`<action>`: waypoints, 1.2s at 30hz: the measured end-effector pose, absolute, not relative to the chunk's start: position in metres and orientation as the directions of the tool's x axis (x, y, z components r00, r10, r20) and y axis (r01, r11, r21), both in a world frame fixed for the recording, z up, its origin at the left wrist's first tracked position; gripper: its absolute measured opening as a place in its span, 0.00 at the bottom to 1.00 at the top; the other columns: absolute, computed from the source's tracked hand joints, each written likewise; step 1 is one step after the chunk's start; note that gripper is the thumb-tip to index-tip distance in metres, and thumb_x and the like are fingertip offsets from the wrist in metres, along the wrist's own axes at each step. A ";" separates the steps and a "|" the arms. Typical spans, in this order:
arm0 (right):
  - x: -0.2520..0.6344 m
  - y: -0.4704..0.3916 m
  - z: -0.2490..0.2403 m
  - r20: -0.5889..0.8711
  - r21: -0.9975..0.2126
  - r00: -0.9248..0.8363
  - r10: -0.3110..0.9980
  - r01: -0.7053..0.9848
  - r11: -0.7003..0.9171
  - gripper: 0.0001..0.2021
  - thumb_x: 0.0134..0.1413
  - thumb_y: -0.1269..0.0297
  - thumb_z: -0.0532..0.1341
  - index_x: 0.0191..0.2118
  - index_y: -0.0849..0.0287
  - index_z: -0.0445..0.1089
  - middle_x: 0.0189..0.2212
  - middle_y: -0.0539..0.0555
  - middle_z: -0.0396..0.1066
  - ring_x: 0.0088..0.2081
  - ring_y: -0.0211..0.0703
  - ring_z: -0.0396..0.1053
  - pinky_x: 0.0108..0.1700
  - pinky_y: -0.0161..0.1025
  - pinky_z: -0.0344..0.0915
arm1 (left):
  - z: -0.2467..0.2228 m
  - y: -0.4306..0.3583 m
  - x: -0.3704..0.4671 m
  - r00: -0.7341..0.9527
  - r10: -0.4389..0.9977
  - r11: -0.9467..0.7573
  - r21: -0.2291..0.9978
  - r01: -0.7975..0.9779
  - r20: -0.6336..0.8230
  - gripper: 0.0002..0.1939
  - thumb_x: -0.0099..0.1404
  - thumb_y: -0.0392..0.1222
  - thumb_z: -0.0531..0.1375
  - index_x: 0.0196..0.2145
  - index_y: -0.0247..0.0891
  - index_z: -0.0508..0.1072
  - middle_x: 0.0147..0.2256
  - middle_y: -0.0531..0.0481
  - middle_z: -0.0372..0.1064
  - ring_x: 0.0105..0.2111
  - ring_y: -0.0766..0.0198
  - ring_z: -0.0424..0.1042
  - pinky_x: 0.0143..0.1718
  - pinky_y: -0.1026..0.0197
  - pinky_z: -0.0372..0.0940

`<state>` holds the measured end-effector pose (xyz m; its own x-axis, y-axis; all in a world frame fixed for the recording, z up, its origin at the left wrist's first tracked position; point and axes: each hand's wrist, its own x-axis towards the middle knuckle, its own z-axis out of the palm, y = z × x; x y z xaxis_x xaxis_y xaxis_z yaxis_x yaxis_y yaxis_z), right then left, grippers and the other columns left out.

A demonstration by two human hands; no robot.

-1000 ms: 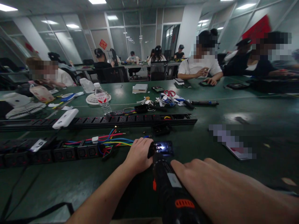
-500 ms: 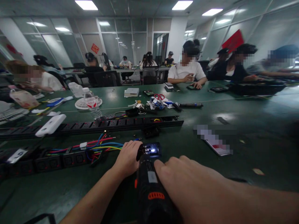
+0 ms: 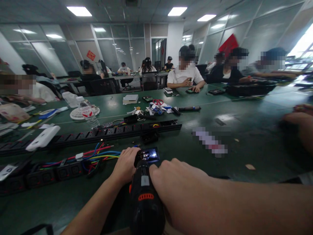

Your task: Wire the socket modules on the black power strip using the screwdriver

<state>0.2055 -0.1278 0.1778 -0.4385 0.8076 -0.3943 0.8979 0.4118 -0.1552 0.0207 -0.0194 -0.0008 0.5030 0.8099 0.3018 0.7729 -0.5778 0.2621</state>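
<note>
My right hand (image 3: 182,187) is closed around a black cordless drill (image 3: 146,209) with orange vents, its front end pointing away from me. My left hand (image 3: 126,164) pinches the edge of a small black plate-like part (image 3: 153,154), lit brightly by the drill's lamp. The drill's front is right at this part; whether the bit touches it is hidden. Left of my left hand, red, blue and yellow-green wires (image 3: 105,154) run out of a black power strip (image 3: 69,170) with its sockets facing me.
Behind lies a longer black socket strip (image 3: 117,131), with a white block (image 3: 43,138) across it. A plastic bottle (image 3: 87,114), red-handled scissors (image 3: 157,102) and a blurred flat object (image 3: 211,142) are on the green table (image 3: 186,163). At right is another person's arm (image 3: 299,125).
The view has turned slightly right, so everything sits further left. Another person's arm has come into view at the right edge. Both my hands keep their holds.
</note>
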 end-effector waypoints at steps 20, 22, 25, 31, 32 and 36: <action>0.212 -0.106 0.196 -0.405 -0.151 -0.429 0.807 0.902 0.404 0.08 0.49 0.71 0.63 0.38 0.57 0.72 0.34 0.53 0.69 0.35 0.47 0.70 0.39 0.44 0.69 | 0.018 -0.034 0.025 0.456 0.825 -0.549 0.280 0.788 0.333 0.17 0.63 0.41 0.56 0.50 0.38 0.67 0.49 0.43 0.70 0.48 0.52 0.68 0.50 0.51 0.61; 0.213 -0.103 0.196 -0.402 -0.164 -0.446 0.800 0.894 0.416 0.08 0.51 0.70 0.63 0.39 0.56 0.72 0.34 0.53 0.69 0.35 0.46 0.70 0.39 0.43 0.68 | 0.019 -0.034 0.024 0.460 0.823 -0.552 0.281 0.785 0.333 0.17 0.63 0.41 0.56 0.50 0.38 0.68 0.48 0.43 0.71 0.48 0.52 0.68 0.50 0.51 0.62; 0.213 -0.097 0.196 -0.400 -0.168 -0.462 0.792 0.886 0.432 0.07 0.50 0.70 0.63 0.37 0.56 0.72 0.32 0.51 0.69 0.34 0.44 0.70 0.39 0.41 0.68 | 0.020 -0.033 0.024 0.467 0.819 -0.561 0.290 0.776 0.335 0.17 0.62 0.41 0.57 0.49 0.38 0.68 0.47 0.44 0.71 0.47 0.51 0.68 0.50 0.50 0.62; 0.211 -0.094 0.203 -0.395 -0.170 -0.464 0.793 0.885 0.433 0.05 0.51 0.70 0.63 0.35 0.58 0.72 0.31 0.52 0.69 0.31 0.42 0.70 0.34 0.37 0.65 | 0.006 -0.025 0.023 0.463 0.818 -0.563 0.308 0.767 0.342 0.18 0.61 0.41 0.58 0.49 0.37 0.69 0.47 0.42 0.71 0.47 0.49 0.68 0.49 0.48 0.62; 0.210 -0.094 0.204 -0.397 -0.167 -0.456 0.796 0.889 0.426 0.05 0.50 0.71 0.63 0.35 0.58 0.72 0.30 0.52 0.69 0.31 0.42 0.70 0.33 0.36 0.65 | 0.003 -0.023 0.022 0.464 0.818 -0.564 0.310 0.766 0.341 0.18 0.60 0.41 0.58 0.48 0.37 0.69 0.47 0.42 0.71 0.47 0.49 0.68 0.49 0.48 0.62; 0.210 -0.094 0.206 -0.408 -0.164 -0.442 0.799 0.896 0.413 0.04 0.50 0.70 0.63 0.34 0.58 0.71 0.30 0.52 0.69 0.31 0.44 0.70 0.31 0.35 0.64 | -0.004 -0.018 0.021 0.462 0.819 -0.562 0.314 0.765 0.341 0.19 0.60 0.41 0.59 0.49 0.37 0.69 0.48 0.43 0.71 0.48 0.50 0.68 0.51 0.47 0.61</action>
